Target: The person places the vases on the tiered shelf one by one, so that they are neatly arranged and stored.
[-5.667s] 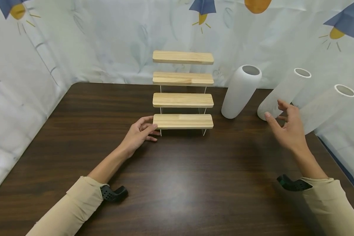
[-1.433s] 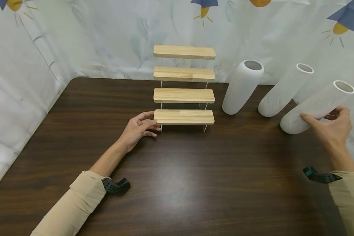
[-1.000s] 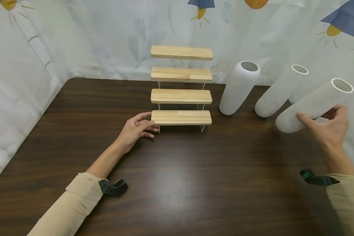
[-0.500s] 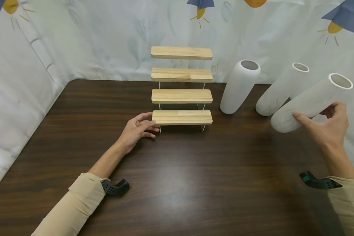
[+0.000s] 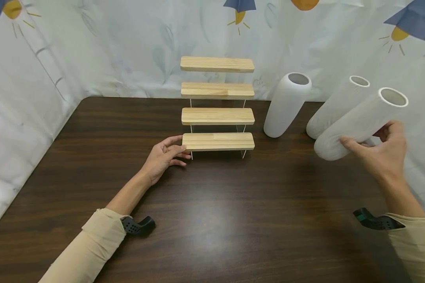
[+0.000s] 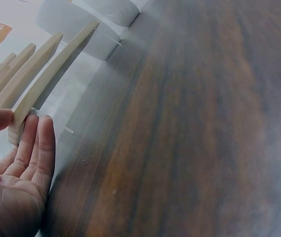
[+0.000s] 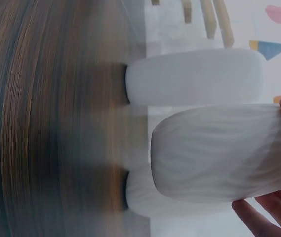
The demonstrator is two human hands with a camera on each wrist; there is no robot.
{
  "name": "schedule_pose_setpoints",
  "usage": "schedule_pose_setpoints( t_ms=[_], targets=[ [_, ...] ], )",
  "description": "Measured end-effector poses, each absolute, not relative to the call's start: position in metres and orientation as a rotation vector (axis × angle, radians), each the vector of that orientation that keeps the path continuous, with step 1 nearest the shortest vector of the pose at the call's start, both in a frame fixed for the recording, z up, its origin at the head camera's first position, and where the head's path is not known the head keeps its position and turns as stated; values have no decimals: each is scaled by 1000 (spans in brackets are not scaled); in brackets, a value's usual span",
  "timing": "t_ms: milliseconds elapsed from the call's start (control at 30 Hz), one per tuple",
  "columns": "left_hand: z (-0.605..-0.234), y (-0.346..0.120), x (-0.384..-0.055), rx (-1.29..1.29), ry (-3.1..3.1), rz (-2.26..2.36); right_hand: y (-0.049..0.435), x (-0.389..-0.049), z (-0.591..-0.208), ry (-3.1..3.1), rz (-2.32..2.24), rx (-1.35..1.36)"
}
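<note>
My right hand (image 5: 384, 153) grips a tall white vase (image 5: 359, 122) around its side, thumb on the near left and fingers behind. In the right wrist view this vase (image 7: 219, 153) hangs just off the table, its base apart from the wood. Its ridged surface overlaps part of a second white vase (image 5: 334, 108) standing behind it. My left hand (image 5: 163, 157) pinches the left end of the lowest board of a tiered wooden display stand (image 5: 217, 141). In the left wrist view the thumb lies on the board (image 6: 46, 79) and the fingers are under it.
A smooth white vase (image 5: 287, 106) stands between the stand and the other vases. The dark wooden table (image 5: 212, 220) stretches in front of both hands. A patterned white curtain (image 5: 127, 51) hangs behind and along the sides.
My right hand has gone from beside the middle vase to the rightmost one, gripped it, lifted it and carried it leftward. The left hand has stayed on the stand.
</note>
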State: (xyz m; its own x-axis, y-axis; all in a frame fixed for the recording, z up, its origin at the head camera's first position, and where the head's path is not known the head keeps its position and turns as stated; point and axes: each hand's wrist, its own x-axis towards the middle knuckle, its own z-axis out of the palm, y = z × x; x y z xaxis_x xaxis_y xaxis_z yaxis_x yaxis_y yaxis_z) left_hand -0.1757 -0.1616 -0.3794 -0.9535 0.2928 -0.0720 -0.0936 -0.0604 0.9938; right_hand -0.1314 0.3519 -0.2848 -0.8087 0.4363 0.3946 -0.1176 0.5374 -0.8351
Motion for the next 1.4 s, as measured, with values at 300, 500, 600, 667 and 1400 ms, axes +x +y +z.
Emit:
schedule_pose_setpoints(
  t_ms=[300,500,600,667,1400],
  targets=[
    [-378,-161,-175,218,1951,2100,335,-130,-285,-2208,1273,-117],
    [-377,-162,-174,214,1957,2104,320,-134,-284,-2222,1285,-39],
    [-378,-162,-175,213,1960,2106,311,-134,-282,-2225,1298,-10],
    [-378,-162,-175,215,1959,2107,306,-135,-281,-2226,1304,4],
    [-379,-162,-174,224,1947,2110,263,-139,-277,-2101,1516,221]
  ],
)
